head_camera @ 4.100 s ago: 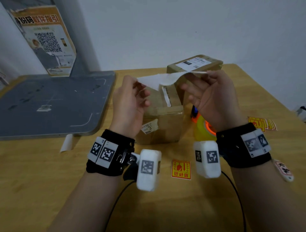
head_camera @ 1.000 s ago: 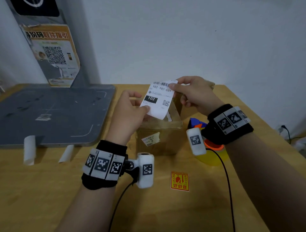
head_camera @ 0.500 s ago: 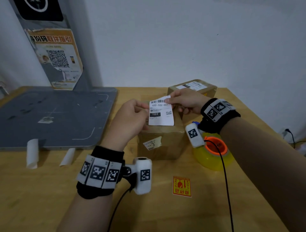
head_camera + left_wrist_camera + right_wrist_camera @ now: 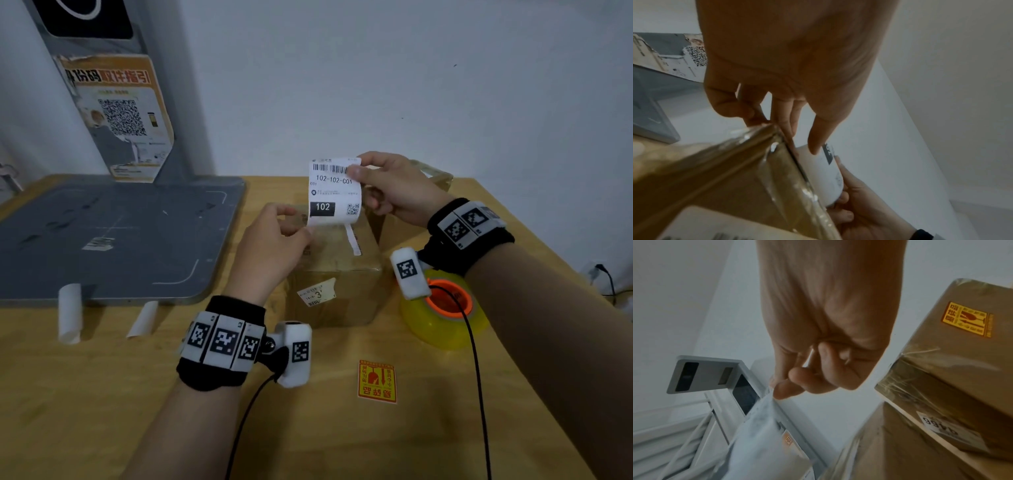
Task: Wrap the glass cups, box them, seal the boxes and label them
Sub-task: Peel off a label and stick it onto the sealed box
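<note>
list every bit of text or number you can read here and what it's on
"102-102-C01" and "102": shipping label, held by both hands.
"3": small sticker on the near box.
"9466", seen upside down: sticker on the far box.
Poster and yellow warning sticker: Chinese print, too blurred to read.

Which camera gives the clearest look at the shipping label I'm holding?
The head view: the shipping label faces the camera, barcode and "102" readable. The left wrist view catches only a curved sliver of it beside the box; the right wrist view shows its blurred back.
</note>
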`<state>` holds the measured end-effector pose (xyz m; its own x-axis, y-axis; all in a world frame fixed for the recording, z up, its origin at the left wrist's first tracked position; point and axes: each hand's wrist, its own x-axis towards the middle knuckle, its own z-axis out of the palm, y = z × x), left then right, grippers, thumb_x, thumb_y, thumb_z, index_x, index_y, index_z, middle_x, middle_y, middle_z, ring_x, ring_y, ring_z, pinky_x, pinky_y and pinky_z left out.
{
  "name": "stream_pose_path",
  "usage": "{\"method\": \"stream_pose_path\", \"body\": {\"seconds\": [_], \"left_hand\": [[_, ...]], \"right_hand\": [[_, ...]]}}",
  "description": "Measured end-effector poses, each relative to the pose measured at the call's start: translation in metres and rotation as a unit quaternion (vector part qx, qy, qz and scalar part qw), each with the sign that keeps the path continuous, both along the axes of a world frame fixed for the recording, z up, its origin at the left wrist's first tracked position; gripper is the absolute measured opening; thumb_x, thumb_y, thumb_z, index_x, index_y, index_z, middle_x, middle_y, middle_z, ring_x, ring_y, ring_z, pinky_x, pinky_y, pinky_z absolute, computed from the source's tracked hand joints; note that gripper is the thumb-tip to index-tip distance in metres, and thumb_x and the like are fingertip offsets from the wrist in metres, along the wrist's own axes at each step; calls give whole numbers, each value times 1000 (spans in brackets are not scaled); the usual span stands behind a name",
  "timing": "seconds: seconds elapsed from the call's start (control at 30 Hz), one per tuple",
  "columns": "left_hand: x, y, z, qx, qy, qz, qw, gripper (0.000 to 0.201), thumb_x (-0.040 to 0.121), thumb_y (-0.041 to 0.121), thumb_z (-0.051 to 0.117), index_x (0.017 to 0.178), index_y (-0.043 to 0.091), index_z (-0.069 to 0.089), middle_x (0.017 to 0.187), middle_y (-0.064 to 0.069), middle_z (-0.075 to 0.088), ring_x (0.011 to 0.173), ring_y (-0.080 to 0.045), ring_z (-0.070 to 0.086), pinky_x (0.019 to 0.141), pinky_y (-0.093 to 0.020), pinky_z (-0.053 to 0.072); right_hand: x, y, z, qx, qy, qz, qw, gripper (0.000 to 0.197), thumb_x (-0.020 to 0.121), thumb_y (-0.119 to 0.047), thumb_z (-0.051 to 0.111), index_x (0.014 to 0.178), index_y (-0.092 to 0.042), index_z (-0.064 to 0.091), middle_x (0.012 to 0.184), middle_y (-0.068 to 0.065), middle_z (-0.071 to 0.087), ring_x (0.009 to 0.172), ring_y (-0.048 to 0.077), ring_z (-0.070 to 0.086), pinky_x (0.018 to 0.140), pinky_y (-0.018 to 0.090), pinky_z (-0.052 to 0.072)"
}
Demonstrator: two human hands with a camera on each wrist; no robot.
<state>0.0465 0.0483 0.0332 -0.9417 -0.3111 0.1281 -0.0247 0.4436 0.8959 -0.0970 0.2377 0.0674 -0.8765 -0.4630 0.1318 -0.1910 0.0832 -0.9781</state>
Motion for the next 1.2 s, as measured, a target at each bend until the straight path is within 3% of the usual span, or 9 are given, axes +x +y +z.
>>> {"method": "stream_pose_path", "body": {"seconds": [0.07,0.27,0.43,0.57,0.63,0.7,0.8,0.9,1.2], "left_hand": [[1,2,2,41,-4,-5,999,29,95,33,71,121,27,58,98,12,73,87,1,66,60,-18,46],[4,-1,4,30,-12,-30,999,12,95,37,69,94,28,77,94,14,72,87,-1,62,68,-25,43],[3,-1,3,52,-7,-17,998,10,96,32,69,90,28,75,93,9,74,88,-5,66,67,-23,45],[1,1,2,29,-30,-20,999,14,97,33,69,84,29,73,90,8,74,86,-9,67,68,-26,50],[1,2,0,2,-47,-19,999,17,97,36,69,82,29,73,89,7,74,89,-13,67,77,-32,54],[-1,1,-3,-20,-52,-1,998,16,94,40,72,83,29,75,90,10,73,93,-13,66,84,-37,56],[-2,3,-4,-53,-49,35,997,14,89,44,75,84,32,70,89,14,71,90,-11,67,78,-34,55],[-2,6,-4,-103,-48,50,992,17,88,48,75,84,37,63,91,14,72,88,-13,69,78,-38,57],[1,9,-4,-160,-18,48,986,23,87,50,75,103,38,65,94,14,72,91,-11,67,69,-33,53]], "right_hand": [[0,0,-1,35,-25,20,999,12,102,-20,65,90,-16,64,66,-3,67,46,9,44,38,19,21],[-4,0,-8,50,-101,20,993,10,101,-21,66,96,-13,65,77,-1,71,48,7,39,38,16,20],[-7,2,-11,61,-124,9,990,31,101,-24,66,124,-3,64,97,9,68,49,6,38,38,15,20],[-8,1,-13,89,-126,16,988,11,100,-22,67,101,-12,65,94,9,69,47,6,39,36,16,20],[-9,0,-15,117,-114,14,987,17,99,-23,69,109,-11,62,89,7,71,46,7,41,36,17,21],[-9,-2,-15,149,-93,4,985,22,99,-24,70,114,-11,62,84,4,73,46,8,43,36,18,22],[-7,-3,-14,198,-56,-13,978,21,97,-25,72,110,-11,64,75,-1,73,46,9,44,36,19,24],[-6,-3,-15,227,-33,-21,973,15,97,-26,73,105,-15,66,79,0,75,45,9,45,36,19,26],[-9,-4,-18,256,-25,-24,966,18,96,-26,73,103,-10,70,73,-1,71,47,9,43,37,19,28]]}}
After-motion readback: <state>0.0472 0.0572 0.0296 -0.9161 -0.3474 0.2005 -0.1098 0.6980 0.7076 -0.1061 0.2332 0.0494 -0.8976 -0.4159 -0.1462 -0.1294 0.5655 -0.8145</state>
